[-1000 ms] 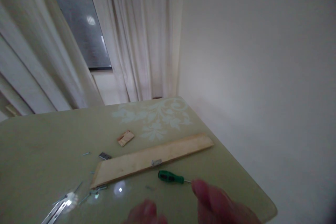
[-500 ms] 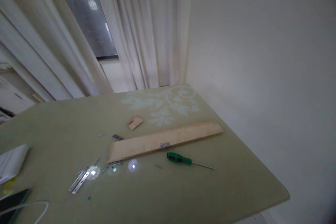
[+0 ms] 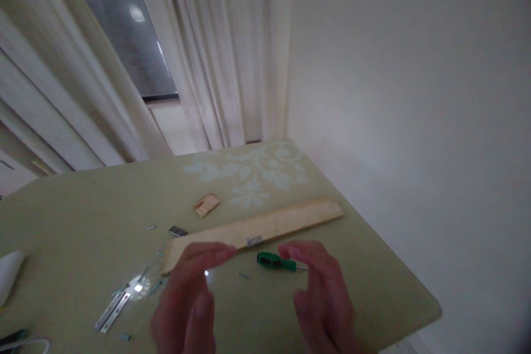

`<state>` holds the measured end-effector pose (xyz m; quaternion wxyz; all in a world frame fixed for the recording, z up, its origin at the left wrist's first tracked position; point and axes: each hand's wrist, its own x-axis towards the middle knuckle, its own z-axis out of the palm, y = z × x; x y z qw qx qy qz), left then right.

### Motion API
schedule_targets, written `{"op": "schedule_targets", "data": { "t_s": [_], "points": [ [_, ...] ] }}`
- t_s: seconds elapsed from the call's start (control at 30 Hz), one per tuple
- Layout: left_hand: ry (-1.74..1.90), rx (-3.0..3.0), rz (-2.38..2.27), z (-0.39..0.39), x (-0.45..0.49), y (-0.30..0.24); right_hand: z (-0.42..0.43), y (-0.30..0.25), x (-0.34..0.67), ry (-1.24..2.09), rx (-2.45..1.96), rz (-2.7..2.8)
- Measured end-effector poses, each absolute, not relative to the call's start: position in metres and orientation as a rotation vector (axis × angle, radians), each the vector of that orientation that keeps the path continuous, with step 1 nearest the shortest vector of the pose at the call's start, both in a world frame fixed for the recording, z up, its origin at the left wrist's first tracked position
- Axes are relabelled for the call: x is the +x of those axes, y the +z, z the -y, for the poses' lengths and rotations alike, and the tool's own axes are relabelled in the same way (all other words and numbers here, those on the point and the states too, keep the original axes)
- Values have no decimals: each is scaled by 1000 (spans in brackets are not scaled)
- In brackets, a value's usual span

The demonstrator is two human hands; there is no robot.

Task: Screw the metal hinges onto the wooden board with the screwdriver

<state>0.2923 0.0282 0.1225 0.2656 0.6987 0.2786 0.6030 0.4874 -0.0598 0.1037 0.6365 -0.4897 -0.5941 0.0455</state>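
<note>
Both of my hands are raised in front of the green table. My left hand [image 3: 188, 293] is open, thumb and fingers apart with nothing between them, in front of the left part of a long wooden board [image 3: 282, 220]. My right hand [image 3: 326, 290], likewise open and bare, overlaps the view of a green-handled screwdriver [image 3: 269, 260]; I cannot see it touching the tool. A small metal hinge or bracket [image 3: 254, 241] sits at the board's near edge. Metal strips [image 3: 113, 310] and several screws [image 3: 125, 337] lie left of my left hand, some hidden behind it.
A small wooden piece [image 3: 206, 206] and a dark metal piece [image 3: 177, 231] lie behind the board. At the left edge are a white object [image 3: 10, 274] and a white cable [image 3: 39, 341]. A white wall [image 3: 415, 149] borders the table's right side; curtains [image 3: 215, 55] hang behind.
My two hands have come into view from below. The whole scene has shifted slightly left and down as my head turned. The board and screwdriver appear to lie as before.
</note>
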Motion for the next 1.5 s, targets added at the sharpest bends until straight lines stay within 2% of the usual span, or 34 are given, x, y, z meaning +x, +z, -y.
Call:
{"op": "schedule_targets", "data": {
  "t_s": [0.2, 0.37, 0.53, 0.67, 0.83, 1.07, 1.27, 1.5],
  "points": [
    [1060, 2061, -1038, -118, 292, 83, 21, 76, 505, 48, -1587, 1715],
    [794, 2198, -960, -120, 296, 42, 6, 47, 471, 126, -1727, 2078],
    [720, 2285, -918, -118, 292, 42, -15, 34, 445, 234, -1697, 2173],
    [618, 2275, -920, -124, 292, 49, -27, 47, 462, 412, -1567, 2126],
    [448, 2320, -871, -127, 307, 56, -54, 71, 520, 691, -1493, 1817],
    [436, 2321, -938, -127, 321, 47, -70, 54, 550, 997, -1386, 1482],
    [502, 2299, -940, -127, 320, 42, -64, 48, 546, 1081, -1350, 1438],
    [458, 2275, -965, -126, 321, 45, -61, 54, 539, 975, -1411, 1530]
  ]
}}
